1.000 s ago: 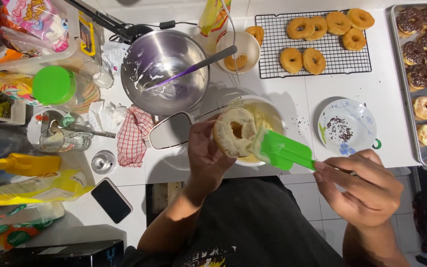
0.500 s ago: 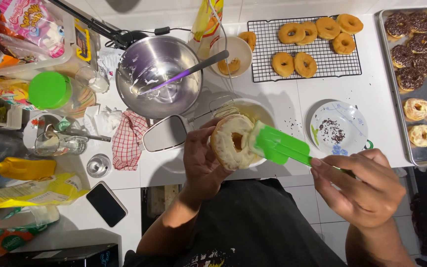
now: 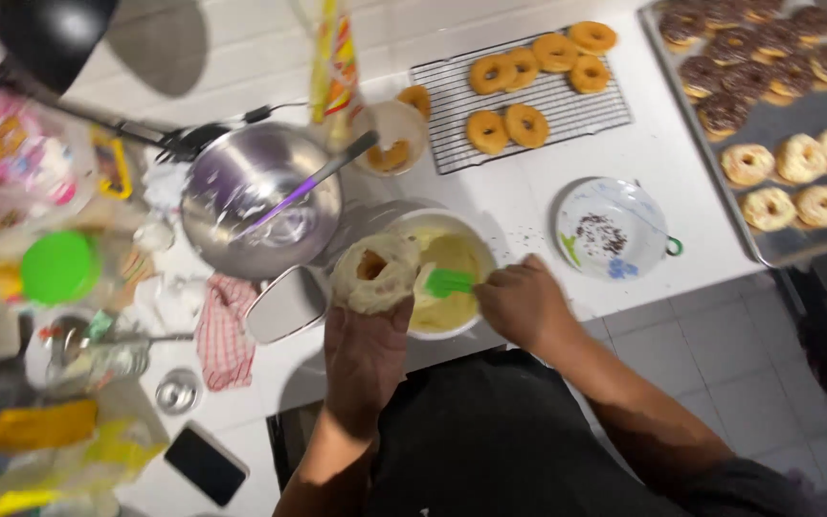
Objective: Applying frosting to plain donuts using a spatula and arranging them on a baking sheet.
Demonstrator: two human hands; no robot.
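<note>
White counter (image 3: 567, 163) runs across the view, crowded on its left side, with tiled floor (image 3: 720, 345) showing below its edge. Largest item: grey baking tray (image 3: 787, 124) at far right, carrying chocolate-topped doughnuts in the upper rows and white-glazed ones below. Next, steel mixing bowl (image 3: 241, 206) left of centre, a purple-handled utensil (image 3: 303, 187) leaning in it. Wire cooling rack (image 3: 567, 105) behind holds plain golden doughnuts. White plate (image 3: 614, 230) with dark sprinkles sits right of centre. White bowl of pale yellow glaze (image 3: 452, 287) stands at the counter's near edge. Left hand (image 3: 366, 354) is raised over that bowl's left rim, fingers curled up around a doughnut (image 3: 375, 273) thickly coated in pale glaze, hole facing up. Right hand (image 3: 524, 302) is closed round the handle of a green spatula (image 3: 449, 281), its blade down in the glaze just beside the doughnut. Judgement: keeping the doughnut directly above the bowl lets drips fall back in; light strokes of the blade, with the doughnut turned between them, should even the coat without tearing the crumb. Checked red cloth (image 3: 222, 330) and dark phone (image 3: 205, 464) lie lower left.
</note>
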